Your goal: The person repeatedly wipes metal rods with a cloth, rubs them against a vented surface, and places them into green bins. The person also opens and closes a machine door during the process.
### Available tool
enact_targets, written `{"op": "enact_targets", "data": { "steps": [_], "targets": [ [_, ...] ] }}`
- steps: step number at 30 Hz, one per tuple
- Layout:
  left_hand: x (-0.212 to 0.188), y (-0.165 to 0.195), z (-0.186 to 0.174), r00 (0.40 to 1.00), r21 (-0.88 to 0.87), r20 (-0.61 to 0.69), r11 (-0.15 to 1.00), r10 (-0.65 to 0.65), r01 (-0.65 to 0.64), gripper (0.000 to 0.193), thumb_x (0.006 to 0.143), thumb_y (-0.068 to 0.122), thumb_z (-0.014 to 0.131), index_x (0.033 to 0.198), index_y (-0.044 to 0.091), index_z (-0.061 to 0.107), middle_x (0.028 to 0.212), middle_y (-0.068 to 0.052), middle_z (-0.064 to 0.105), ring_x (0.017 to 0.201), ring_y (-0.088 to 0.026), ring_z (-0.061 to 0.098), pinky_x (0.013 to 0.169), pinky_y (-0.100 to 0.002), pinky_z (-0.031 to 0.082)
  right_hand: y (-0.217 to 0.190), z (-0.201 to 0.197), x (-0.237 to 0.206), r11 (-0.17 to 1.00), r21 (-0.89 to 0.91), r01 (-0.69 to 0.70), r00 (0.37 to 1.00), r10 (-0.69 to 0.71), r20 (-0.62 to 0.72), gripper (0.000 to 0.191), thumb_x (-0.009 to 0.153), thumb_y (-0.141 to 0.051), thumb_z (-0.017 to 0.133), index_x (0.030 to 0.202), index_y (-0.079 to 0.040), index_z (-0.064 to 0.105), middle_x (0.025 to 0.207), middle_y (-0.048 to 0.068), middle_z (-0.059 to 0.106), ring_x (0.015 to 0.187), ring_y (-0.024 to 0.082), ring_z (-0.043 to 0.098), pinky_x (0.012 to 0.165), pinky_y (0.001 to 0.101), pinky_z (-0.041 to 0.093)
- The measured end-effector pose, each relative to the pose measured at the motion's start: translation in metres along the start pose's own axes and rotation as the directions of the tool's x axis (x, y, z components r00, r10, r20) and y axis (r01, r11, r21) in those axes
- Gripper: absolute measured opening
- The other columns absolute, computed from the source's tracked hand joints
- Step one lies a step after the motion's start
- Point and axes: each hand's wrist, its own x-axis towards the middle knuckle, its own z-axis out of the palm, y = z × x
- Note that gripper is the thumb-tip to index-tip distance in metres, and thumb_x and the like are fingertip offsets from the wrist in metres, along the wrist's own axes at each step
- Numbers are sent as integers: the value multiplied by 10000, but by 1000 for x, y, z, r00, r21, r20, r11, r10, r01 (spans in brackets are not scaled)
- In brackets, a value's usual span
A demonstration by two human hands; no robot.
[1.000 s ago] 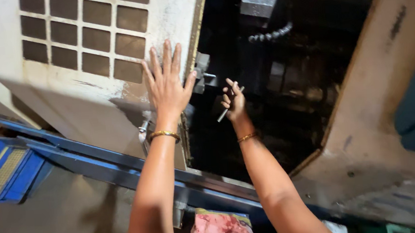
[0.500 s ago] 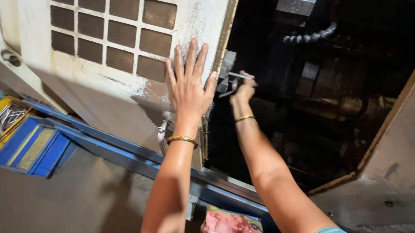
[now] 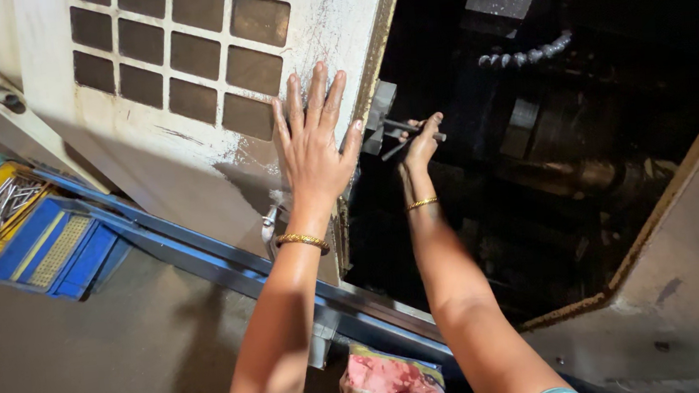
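Left hand (image 3: 312,145) lies flat and open on the door (image 3: 196,142); right hand (image 3: 420,141) grips a rod (image 3: 410,127) inside the machine (image 3: 543,123), not yet released.

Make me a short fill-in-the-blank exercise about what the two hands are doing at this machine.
The left hand lies flat with fingers ____ on the machine door.
The right hand grips a thin metal ____ inside the dark opening.
Each wrist wears a ____ bangle.

Missing words: spread; rod; gold

Warm light hits my left hand (image 3: 312,145) and the door (image 3: 190,68); the machine's inside stays dark, slightly blurred
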Motion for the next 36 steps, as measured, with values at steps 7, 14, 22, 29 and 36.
{"op": "enact_targets", "data": {
  "steps": [7, 14, 22, 29, 36],
  "targets": [
    [1, -6, 5, 1000, 8, -12, 1000, 11, -11, 700, 1000, 396, 631, 1633, 299, 347, 1729, 26, 216, 1618, -320, 155, 1324, -568, 69, 6, 8, 9, 842, 68, -536, 844, 530, 82, 590, 935, -683, 491, 937, -102, 594, 729, 80, 586, 567, 204, 571, 511, 315, 492],
    [3, -4, 0, 1000, -7, -25, 1000, 1, -1, 695, 1005, 402, 637, 1631, 299, 351, 1727, 37, 218, 1621, -319, 160, 1328, -567, 90, 17, 6, -16, 947, -309, 88, 990, -116, -75, 714, 972, -524, 674, 1294, 93, 514, 1184, 171, 604, 1046, 233, 582, 930, 350, 497],
    [-2, -13, 7, 999, 26, -26, 999, -29, 30, 663, 1043, 408, 647, 1632, 312, 356, 1725, 27, 256, 1639, -309, 169, 1360, -555, 92, 45, 25, -42, 918, -336, 212, 947, -108, 303, 1010, 972, -329, 723, 1576, 1, -16, 1445, 284, 425, 1273, 280, 552, 1077, 338, 469],
    [-2, -12, 11, 999, 20, -36, 999, -27, 28, 673, 1061, 425, 656, 1642, 334, 330, 1732, 49, 274, 1623, -266, 171, 1355, -524, 91, 50, 28, -32, 920, -312, 235, 961, -171, 219, 957, 901, -218, 822, 1520, 36, 138, 1275, 282, 602, 1096, 279, 679, 921, 328, 587],
    [0, -11, 11, 999, 33, -30, 999, -25, 26, 684, 1054, 418, 646, 1647, 339, 315, 1743, 55, 205, 1655, -284, 147, 1390, -553, 77, 47, 28, -38, 804, -523, 282, 959, -238, 152, 916, 877, -293, 829, 1510, 66, 273, 1272, 275, 637, 1108, 279, 658, 968, 348, 529]
  ]
}}
